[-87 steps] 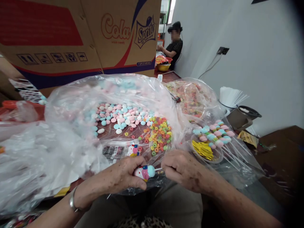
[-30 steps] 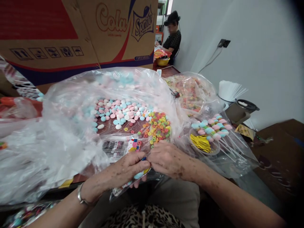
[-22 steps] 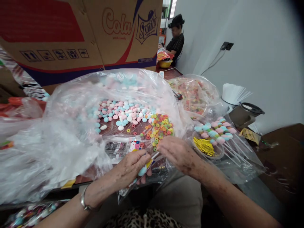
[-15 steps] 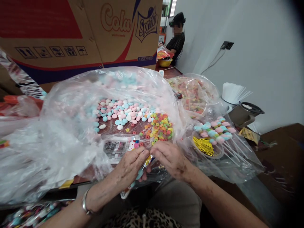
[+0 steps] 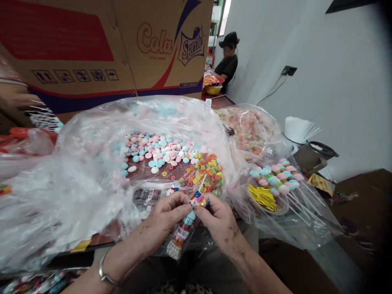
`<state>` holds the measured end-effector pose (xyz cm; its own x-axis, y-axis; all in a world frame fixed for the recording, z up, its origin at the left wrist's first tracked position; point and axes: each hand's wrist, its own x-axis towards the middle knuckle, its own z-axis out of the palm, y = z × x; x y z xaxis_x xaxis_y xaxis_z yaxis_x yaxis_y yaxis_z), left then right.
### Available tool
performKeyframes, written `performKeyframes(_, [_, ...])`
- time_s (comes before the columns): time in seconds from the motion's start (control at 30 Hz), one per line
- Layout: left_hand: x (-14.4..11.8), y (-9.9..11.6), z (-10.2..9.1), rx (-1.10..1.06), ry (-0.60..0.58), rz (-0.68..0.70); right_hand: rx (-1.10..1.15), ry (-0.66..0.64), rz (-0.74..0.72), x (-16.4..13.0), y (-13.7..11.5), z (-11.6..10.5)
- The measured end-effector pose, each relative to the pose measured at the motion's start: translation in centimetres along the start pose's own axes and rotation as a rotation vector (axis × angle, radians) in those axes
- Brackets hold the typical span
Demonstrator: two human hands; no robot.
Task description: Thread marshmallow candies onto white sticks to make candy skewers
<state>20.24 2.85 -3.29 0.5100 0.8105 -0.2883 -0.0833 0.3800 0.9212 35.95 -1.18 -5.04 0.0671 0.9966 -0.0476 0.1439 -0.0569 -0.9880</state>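
Between my two hands is a candy skewer in a clear printed bag (image 5: 183, 232), its white stick (image 5: 202, 182) poking out of the gathered top. My left hand (image 5: 172, 209) pinches the bag's neck from one side with thumb and fingers. From the other side, my right hand (image 5: 219, 216) grips the same neck. The bag's bottom end hangs toward my lap. Flat printed bags (image 5: 147, 197) lie beyond my left hand. Past my right hand are ring-shaped gummies (image 5: 210, 169), with pink, blue and white oval candies (image 5: 165, 151) behind them.
A clear bowl holds gold twist ties (image 5: 262, 197); candy skewers (image 5: 283, 175) lie beside it. White sticks (image 5: 301, 128) stand near a grey jug (image 5: 315, 157). A large carton (image 5: 162, 65) rises behind the plastic sheeting (image 5: 88, 171). One person (image 5: 228, 61) sits farther back; another's hand (image 5: 18, 98) shows at left.
The bagged skewer has come up into clear view, its stick now showing at the top. My hands have shifted from cupping over it to pinching the bag's neck with thumbs and fingers.
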Motion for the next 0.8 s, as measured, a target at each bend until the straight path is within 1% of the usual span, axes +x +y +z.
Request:
performKeyframes(0.07, [-0.2, -0.2, 0.1, -0.038, 0.035, 0.001, 0.141, 0.006, 0.017, 0.1, 0.5, 0.2])
performKeyframes(0.13, [-0.4, -0.3, 0.1, -0.079, 0.057, -0.024, 0.294, -0.016, 0.013, 0.2, 0.7, 0.3])
performKeyframes(0.2, [-0.4, -0.1, 0.0, -0.128, 0.03, -0.097, 0.368, -0.105, -0.018, 0.3, 0.7, 0.1])
performKeyframes(0.27, [-0.4, 0.2, -0.3, -0.168, -0.065, -0.21, 0.273, -0.221, -0.102, 0.4, 0.5, -0.5])
performKeyframes(0.33, [-0.3, 0.3, -0.8, -0.192, -0.17, -0.314, 0.063, -0.282, -0.256, 0.5, 0.2, -1.2])
performKeyframes(0.37, [-0.2, 0.3, -1.0, -0.195, -0.211, -0.347, -0.04, -0.275, -0.34, 0.4, 0.0, -1.5])
performKeyframes(0.43, [-0.2, 0.1, -1.3, -0.203, -0.293, -0.39, -0.181, -0.215, -0.472, 0.3, -0.2, -2.0])
performKeyframes(0.5, [-0.2, 0.0, -1.6, -0.216, -0.37, -0.402, -0.254, -0.164, -0.51, 0.2, -0.4, -2.1])
performKeyframes(0.57, [-0.4, -0.1, -1.7, -0.224, -0.409, -0.388, -0.3, -0.137, -0.5, 0.1, -0.5, -1.9])
performKeyframes(0.63, [-0.6, 0.0, -1.9, -0.205, -0.393, -0.362, -0.312, -0.115, -0.498, -0.1, -0.4, -1.7])
performKeyframes(0.73, [-0.8, 0.5, -1.9, -0.096, -0.346, -0.309, -0.318, -0.05, -0.478, -0.5, -0.2, -1.3])
performKeyframes(0.77, [-0.9, 0.6, -1.9, -0.045, -0.321, -0.292, -0.348, 0.013, -0.479, -0.7, -0.2, -1.3])
performKeyframes(0.8, [-0.9, 0.8, -1.8, 0.008, -0.298, -0.284, -0.402, 0.104, -0.504, -1.0, -0.2, -1.3])
